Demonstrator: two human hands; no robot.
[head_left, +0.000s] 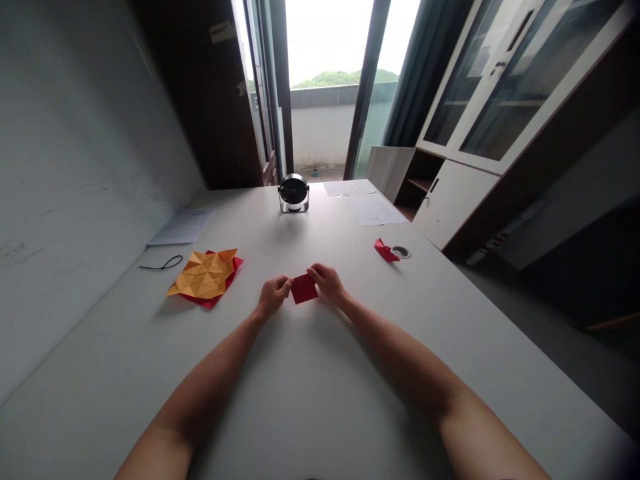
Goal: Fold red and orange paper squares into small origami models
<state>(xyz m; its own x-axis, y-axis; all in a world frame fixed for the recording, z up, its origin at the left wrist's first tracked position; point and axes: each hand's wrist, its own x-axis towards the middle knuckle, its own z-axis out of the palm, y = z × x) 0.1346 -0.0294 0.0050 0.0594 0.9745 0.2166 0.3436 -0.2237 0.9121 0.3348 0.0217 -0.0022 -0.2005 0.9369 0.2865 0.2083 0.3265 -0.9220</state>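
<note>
The left hand (273,295) and right hand (328,282) pinch a flat red square (305,291). The orange paper (204,275) already has lots of folds.

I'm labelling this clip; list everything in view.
held square: one, red, between hands
creased sheet: one, orange, left
paper: count unclear, red, beneath creased sheet
folded paper: one, red, right
ring: one, white, beside folded paper
cord: one, black, left
round device: one, black and silver, back
flat sheets: several, white, back corners
table: one, white, centre
cabinet: one, white, right
curtain: one, dark, beside cabinet
glass door: one, dark frame, back
arms: two, bare, foreground
left hand, right hand: one each, bare, holding square
</note>
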